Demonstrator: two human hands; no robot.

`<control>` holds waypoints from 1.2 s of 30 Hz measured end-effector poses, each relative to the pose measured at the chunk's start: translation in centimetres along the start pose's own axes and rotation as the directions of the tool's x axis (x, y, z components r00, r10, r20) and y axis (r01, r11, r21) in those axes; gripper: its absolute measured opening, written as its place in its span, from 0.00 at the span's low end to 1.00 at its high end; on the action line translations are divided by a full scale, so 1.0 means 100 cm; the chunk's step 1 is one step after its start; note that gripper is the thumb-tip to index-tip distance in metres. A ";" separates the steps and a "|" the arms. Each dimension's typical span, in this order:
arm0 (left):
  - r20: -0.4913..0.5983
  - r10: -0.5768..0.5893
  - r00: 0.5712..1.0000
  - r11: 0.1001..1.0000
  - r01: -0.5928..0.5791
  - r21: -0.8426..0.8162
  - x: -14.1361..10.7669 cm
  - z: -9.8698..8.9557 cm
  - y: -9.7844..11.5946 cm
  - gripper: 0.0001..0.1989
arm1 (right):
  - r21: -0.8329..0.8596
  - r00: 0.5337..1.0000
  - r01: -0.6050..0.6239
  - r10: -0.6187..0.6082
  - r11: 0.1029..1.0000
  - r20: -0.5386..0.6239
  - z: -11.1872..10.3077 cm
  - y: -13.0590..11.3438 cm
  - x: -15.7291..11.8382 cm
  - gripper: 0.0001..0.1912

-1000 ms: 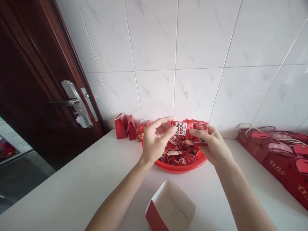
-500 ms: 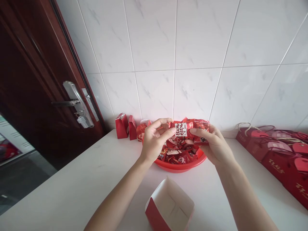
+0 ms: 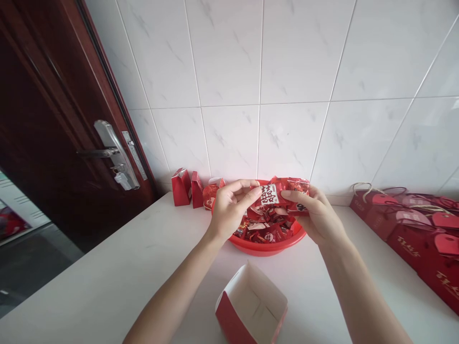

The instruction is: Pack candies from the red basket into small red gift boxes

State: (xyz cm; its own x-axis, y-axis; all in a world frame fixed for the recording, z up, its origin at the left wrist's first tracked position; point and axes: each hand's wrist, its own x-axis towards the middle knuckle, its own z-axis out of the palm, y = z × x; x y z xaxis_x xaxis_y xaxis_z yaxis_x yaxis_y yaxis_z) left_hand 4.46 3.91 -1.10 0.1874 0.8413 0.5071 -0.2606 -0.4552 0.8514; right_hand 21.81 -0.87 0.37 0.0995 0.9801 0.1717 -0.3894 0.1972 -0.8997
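Observation:
My left hand [image 3: 230, 210] pinches one end of a red candy packet [image 3: 269, 194] with a white label and dark characters. The other end of that packet lies under the thumb of my right hand [image 3: 322, 217], which also grips a second red wrapped packet [image 3: 298, 185] with a clear crimped edge. Both hands are held over a red plastic basket [image 3: 265, 249] full of red-wrapped candies [image 3: 267, 231]. Closer to me stands an open box [image 3: 232, 317], red outside and white inside, its visible interior bare.
Small red boxes [image 3: 181, 188] stand against the tiled wall [image 3: 229, 57] behind the basket. Several red gift bags [image 3: 405, 246] with cord handles line the right of the white counter [image 3: 150, 263]. A dark wooden door [image 3: 53, 86] with a metal handle is at left.
The white-labelled packet has tilted and shifted slightly in my fingers. Both hands keep their grip over the basket, and the open box stays in place.

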 end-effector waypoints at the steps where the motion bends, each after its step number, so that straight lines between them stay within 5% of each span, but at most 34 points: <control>1: -0.003 0.004 1.000 1.000 -0.004 0.011 0.000 0.000 0.000 0.12 | 0.001 1.000 0.000 0.000 1.000 -0.001 0.000 0.000 0.000 0.16; 10: -0.015 0.006 1.000 0.999 -0.005 0.042 0.000 0.000 0.002 0.12 | -0.015 1.000 0.007 -0.007 1.000 0.002 -0.002 0.002 0.002 0.17; 19: 0.077 -0.122 0.990 0.993 0.121 0.009 -0.002 0.001 0.000 0.17 | -0.031 1.000 0.026 -0.026 0.999 0.012 -0.002 -0.003 0.000 0.16; 29: 0.035 -0.017 0.999 0.996 0.014 0.085 -0.007 -0.003 0.001 0.13 | -0.052 0.999 0.046 -0.045 0.998 0.009 -0.008 0.005 -0.002 0.20; 36: 0.048 -0.074 0.996 0.994 0.069 0.082 -0.007 -0.001 -0.002 0.16 | -0.157 1.000 0.018 -0.018 0.987 0.002 -0.018 -0.001 -0.001 0.24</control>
State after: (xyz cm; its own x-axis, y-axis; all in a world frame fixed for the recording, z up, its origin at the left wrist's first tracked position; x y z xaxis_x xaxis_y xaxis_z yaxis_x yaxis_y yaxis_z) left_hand 4.29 3.44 -1.68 0.2511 0.8576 0.4489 -0.1682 -0.4180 0.8927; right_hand 23.46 -1.07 -0.28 0.1048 0.9765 0.1882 -0.2390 0.2085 -0.9484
